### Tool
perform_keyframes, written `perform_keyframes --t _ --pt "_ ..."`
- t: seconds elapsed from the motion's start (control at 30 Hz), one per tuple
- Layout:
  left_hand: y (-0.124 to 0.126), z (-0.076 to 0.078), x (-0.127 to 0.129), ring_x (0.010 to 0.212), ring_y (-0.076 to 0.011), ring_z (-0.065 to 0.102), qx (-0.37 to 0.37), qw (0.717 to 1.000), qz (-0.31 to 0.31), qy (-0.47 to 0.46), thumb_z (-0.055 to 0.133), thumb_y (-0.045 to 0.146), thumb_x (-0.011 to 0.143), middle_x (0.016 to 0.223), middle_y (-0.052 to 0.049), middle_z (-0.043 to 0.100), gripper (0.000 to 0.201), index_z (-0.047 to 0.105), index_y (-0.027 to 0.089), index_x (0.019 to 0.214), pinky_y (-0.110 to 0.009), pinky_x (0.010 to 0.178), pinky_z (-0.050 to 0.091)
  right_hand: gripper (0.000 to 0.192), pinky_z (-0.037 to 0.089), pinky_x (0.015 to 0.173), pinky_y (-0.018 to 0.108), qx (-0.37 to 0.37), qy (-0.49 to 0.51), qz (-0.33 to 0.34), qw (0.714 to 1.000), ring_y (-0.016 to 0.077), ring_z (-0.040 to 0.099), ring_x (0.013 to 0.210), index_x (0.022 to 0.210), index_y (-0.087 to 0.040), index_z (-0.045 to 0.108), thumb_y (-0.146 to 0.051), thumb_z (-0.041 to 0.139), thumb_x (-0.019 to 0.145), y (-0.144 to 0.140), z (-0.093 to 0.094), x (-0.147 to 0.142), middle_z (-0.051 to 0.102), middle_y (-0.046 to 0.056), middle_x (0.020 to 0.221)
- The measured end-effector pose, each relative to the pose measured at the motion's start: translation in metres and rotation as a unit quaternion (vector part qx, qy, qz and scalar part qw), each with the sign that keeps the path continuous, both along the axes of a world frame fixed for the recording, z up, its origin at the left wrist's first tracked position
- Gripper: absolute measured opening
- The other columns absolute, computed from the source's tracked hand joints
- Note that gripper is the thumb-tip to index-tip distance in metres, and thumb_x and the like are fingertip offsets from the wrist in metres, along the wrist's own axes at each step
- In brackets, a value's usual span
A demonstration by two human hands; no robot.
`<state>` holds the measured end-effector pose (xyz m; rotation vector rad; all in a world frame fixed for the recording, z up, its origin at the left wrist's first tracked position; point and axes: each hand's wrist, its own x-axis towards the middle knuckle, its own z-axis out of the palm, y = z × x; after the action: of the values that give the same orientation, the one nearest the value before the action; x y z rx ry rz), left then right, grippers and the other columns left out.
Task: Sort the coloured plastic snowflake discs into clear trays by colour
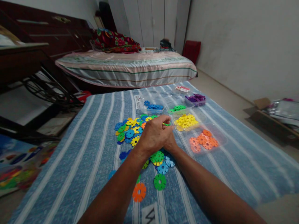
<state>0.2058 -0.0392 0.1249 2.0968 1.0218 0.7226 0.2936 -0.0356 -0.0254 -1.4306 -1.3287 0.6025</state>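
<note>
My left hand [154, 133] lies over my right hand [170, 141], both low above the blue striped cloth [93, 149] that covers the floor in front of me. My left grip is clenched, the fingertips pinched on a small green disc [166, 124] that pokes out just past them. My right hand is mostly hidden under the left, so I cannot tell whether its grip is closed or released.

Just left of my hands sits the loose pile of mixed discs [129, 129], blue, yellow and green notched plastic rounds heaped together. More lie scattered under and near my wrists: a green one [157, 156], a blue one [163, 168], another green one [160, 182] and an orange one [139, 192] closest to me.

To the right of my hands stand clear trays, each with one colour. The orange tray [221, 137] is nearest, the yellow tray [201, 116] just behind it and close to my fingertips, then the green tray [187, 104], the purple tray [203, 101] farthest right, and the blue tray [161, 110] behind the pile.

Beyond the cloth is a bed [130, 68] with a striped cover and a red patterned bundle [114, 42] on it. A dark wooden frame [28, 62] stands at my left, and a cardboard box [268, 115] rests on the floor at my right.
</note>
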Motion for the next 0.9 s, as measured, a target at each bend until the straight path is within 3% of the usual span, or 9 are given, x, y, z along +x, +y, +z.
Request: perform_keyframes --t 0.17,0.4,0.5,0.67,0.8,0.9 --pt "-0.019 -0.019 -0.057 0.065 -0.0134 0.052 -0.057 0.986 -0.013 0.157 0.051 0.033 0.08 0.065 0.001 0.058 0.02 0.062 0.018 0.073 -0.025 0.062 0.037 0.023 0.046 0.069 0.028 0.01 0.008 0.006 1.0 0.0173 0.062 0.073 0.077 -0.022 0.071 -0.034 0.053 0.085 -0.004 0.002 0.001 0.07 0.001 0.077" --pt "-0.065 -0.039 -0.125 0.07 -0.0174 0.057 -0.132 0.906 -0.022 0.402 0.051 0.034 0.082 0.076 -0.001 0.063 0.017 0.061 0.019 0.08 -0.028 0.061 0.033 0.028 0.044 0.07 0.027 0.01 0.01 0.0 1.0 0.016 0.061 0.072 0.076 -0.022 0.07 -0.04 0.05 0.086 -0.005 0.001 0.001 0.069 0.0 0.076" --pt "-0.08 -0.044 -0.136 0.082 -0.0198 0.061 -0.12 0.885 -0.042 0.447 0.051 0.028 0.082 0.092 -0.004 0.066 0.02 0.064 0.02 0.095 -0.03 0.071 0.039 0.029 0.044 0.07 0.028 0.01 0.007 -0.008 1.0 0.0163 0.06 0.072 0.076 -0.022 0.07 -0.041 0.05 0.085 -0.006 0.0 0.001 0.068 0.001 0.075" --pt "-0.092 -0.054 -0.14 0.107 -0.0239 0.06 -0.105 0.889 -0.049 0.444 0.051 0.026 0.084 0.117 -0.007 0.065 0.039 0.061 0.025 0.122 -0.035 0.091 0.043 0.027 0.044 0.069 0.028 0.015 0.012 -0.011 1.0 0.0166 0.06 0.072 0.075 -0.022 0.07 -0.04 0.051 0.084 -0.006 0.0 0.001 0.068 0.001 0.074" --pt "-0.092 -0.057 -0.14 0.112 -0.0248 0.059 -0.106 0.893 -0.058 0.434 0.05 0.025 0.083 0.123 -0.007 0.064 0.044 0.061 0.027 0.126 -0.035 0.094 0.043 0.028 0.044 0.069 0.027 0.01 0.011 -0.009 1.0 0.0159 0.06 0.072 0.076 -0.022 0.071 -0.039 0.051 0.085 -0.006 -0.001 0.0 0.069 0.0 0.075" --pt "-0.09 -0.056 -0.139 0.104 -0.025 0.062 -0.11 0.895 -0.07 0.426 0.048 0.025 0.081 0.113 -0.007 0.067 0.04 0.064 0.025 0.118 -0.035 0.088 0.043 0.028 0.045 0.069 0.026 0.005 0.006 -0.008 1.0 0.0152 0.061 0.072 0.077 -0.022 0.071 -0.039 0.051 0.086 -0.005 0.0 0.001 0.069 0.0 0.075"
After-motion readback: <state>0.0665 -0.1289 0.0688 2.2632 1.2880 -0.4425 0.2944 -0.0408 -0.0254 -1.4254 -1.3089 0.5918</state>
